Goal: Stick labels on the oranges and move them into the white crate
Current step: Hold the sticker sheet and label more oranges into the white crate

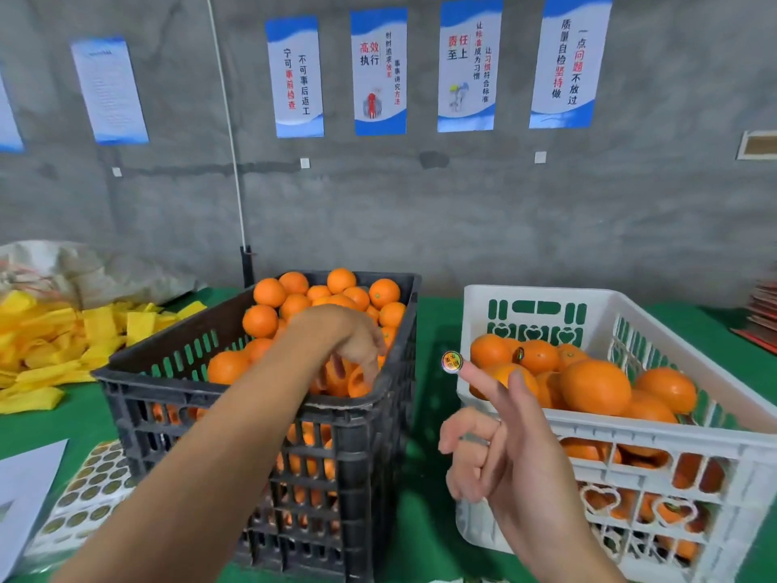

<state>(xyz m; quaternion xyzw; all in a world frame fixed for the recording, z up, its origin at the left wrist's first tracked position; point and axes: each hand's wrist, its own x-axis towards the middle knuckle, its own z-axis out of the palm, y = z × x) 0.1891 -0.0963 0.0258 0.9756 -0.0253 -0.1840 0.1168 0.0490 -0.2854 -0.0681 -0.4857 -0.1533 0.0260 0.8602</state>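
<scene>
The person's left hand [357, 342] reaches down into the black crate [378, 418], fingers curled downward among the oranges in the black crate [269, 321]; the fingertips touch fruit near the crate's front right corner, but whether this grip has closed on any orange cannot be told, as the area is blurred. The right hand [496, 452] is raised in the gap between the two crates, index finger extended up and forward, the other fingers loosely curled and holding nothing. A round holographic label [452, 362] sits stuck on the tip of that index finger, not pinched, and hovers just beside the near left corner of the white crate [525, 294]. Rings are visible on two of the curled fingers. The white crate stands to the right of the black crate on the green tabletop [433, 330], the two close together but not touching. Oranges in the white crate [595, 387] lie heaped in it; one of them, the labelled orange [536, 356], carries a shiny sticker on its left side. At the lower left, just beside the black crate, lies a sticker sheet [92, 486] with rows of round labels, partly overlapped by a white paper [25, 481]. Farther left on the tabletop lies a pile of yellow foam sleeves [63, 338], with a bag behind it. Blue and white posters [378, 71] hang on the grey concrete wall
</scene>
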